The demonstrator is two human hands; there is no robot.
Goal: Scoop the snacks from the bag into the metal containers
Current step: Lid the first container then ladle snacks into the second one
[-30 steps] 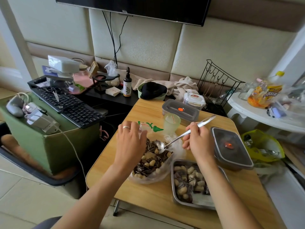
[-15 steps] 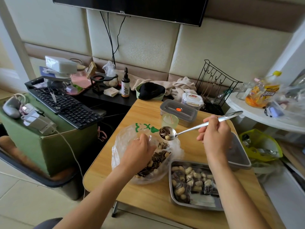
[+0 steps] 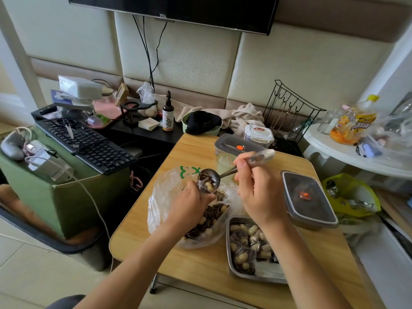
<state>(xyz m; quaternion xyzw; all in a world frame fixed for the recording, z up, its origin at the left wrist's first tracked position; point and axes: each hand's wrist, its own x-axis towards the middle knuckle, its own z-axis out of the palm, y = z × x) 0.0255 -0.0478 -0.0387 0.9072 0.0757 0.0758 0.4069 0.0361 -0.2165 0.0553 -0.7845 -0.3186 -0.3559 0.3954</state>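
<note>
Loaded spoon over the bag, container up next

The spoon (image 3: 208,180) is gripped at the handle by the right hand (image 3: 256,197), heaped with seeds and peanuts above the bag (image 3: 162,197), whose mouth is held by the curled left hand (image 3: 189,206); it's best carried level and tipped low inside the open metal container (image 3: 265,272) at the worktop's (image 3: 200,264) front-right edge, so nothing gets spilled

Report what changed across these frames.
The right hand lifted the spoon out of the bag. Its bowl was down among the snacks a second ago and now hangs loaded above the bag's mouth. The left hand curled its fingers at the bag's rim, right beside the spoon bowl. The right hand's grip on the handle, the open metal container and the lidded container stayed as they were.
</note>
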